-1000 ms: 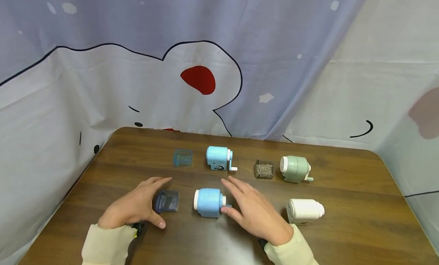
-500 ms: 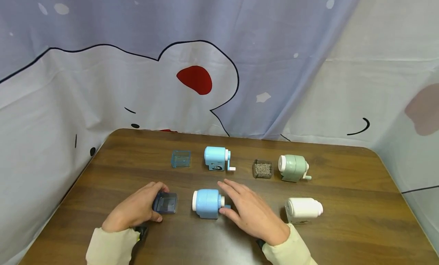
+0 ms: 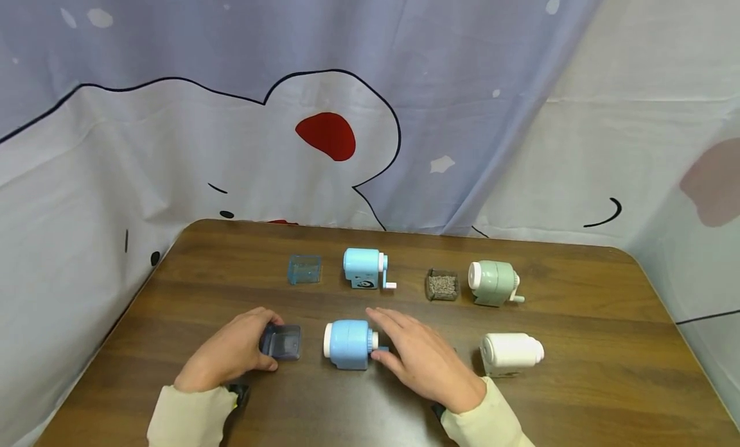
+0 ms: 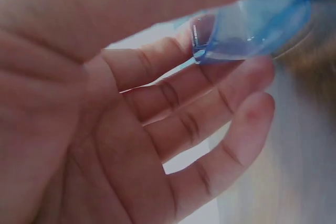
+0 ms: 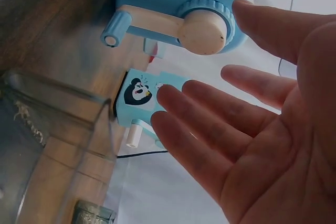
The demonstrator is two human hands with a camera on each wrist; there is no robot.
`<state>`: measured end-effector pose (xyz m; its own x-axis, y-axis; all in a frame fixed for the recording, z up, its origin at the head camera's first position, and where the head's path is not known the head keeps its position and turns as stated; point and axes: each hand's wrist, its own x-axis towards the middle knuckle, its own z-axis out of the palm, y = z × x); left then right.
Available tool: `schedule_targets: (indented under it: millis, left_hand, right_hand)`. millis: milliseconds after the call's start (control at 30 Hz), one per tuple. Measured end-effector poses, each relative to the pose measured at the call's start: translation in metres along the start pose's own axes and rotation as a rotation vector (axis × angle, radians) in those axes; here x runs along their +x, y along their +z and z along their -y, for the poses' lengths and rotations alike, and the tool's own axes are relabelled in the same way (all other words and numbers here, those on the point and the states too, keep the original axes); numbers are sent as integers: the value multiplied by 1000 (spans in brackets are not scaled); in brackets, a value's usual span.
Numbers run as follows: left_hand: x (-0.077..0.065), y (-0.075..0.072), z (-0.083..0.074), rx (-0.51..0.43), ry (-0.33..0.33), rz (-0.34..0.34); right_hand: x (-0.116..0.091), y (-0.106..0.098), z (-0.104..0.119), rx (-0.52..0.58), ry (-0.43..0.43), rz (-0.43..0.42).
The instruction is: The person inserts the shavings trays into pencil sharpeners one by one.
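Observation:
My left hand (image 3: 234, 350) pinches a see-through dark blue shavings drawer (image 3: 288, 342) between thumb and fingers, at the left front of the table. Up close in the left wrist view, that drawer (image 4: 257, 27) shows a bright blue rim, and my thumb covers part of it. To its right stands a blue hand-crank pencil sharpener (image 3: 350, 344) with a white front. My right hand (image 3: 424, 360) is beside its crank end, fingers extended, with the thumb tip right at the sharpener's edge. The crank arm (image 5: 152, 23) and knob face that hand in the right wrist view.
Behind lie a light blue sharpener (image 3: 361, 267) and a teal clear drawer (image 3: 304, 269). A drawer of shavings (image 3: 442, 285) sits by a green sharpener (image 3: 494, 282). A white sharpener (image 3: 512, 354) stands at right. A clear drawer (image 5: 58, 129) appears below my right hand.
My left hand has closed in on the dark blue drawer, its thumb and fingers now gripping its sides. The right hand has stayed nearly still beside the blue sharpener.

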<state>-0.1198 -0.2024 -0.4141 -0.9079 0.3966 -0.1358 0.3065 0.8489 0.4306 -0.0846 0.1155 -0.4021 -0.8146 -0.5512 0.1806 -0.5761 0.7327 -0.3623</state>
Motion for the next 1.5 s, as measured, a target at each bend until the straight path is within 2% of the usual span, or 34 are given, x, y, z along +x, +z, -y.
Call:
schedule_targets:
  millis: [400,667,967,1300,1500]
  left_hand:
    - [10,6,-25,17,59,-22]
    - [13,11,-29,19,86,-34]
    - [19,17,-36,23,107,-12]
    - [22,21,-40,5,166,-21]
    - [22,23,-40,2,160,-14]
  right_hand:
    - [2,1,0,14,-8,-2]
    - [3,2,2,23,-16,2]
    - [4,5,2,48,-30,2]
    - [5,7,2,54,-27,-5]
    - [4,8,3,62,-26,-8]
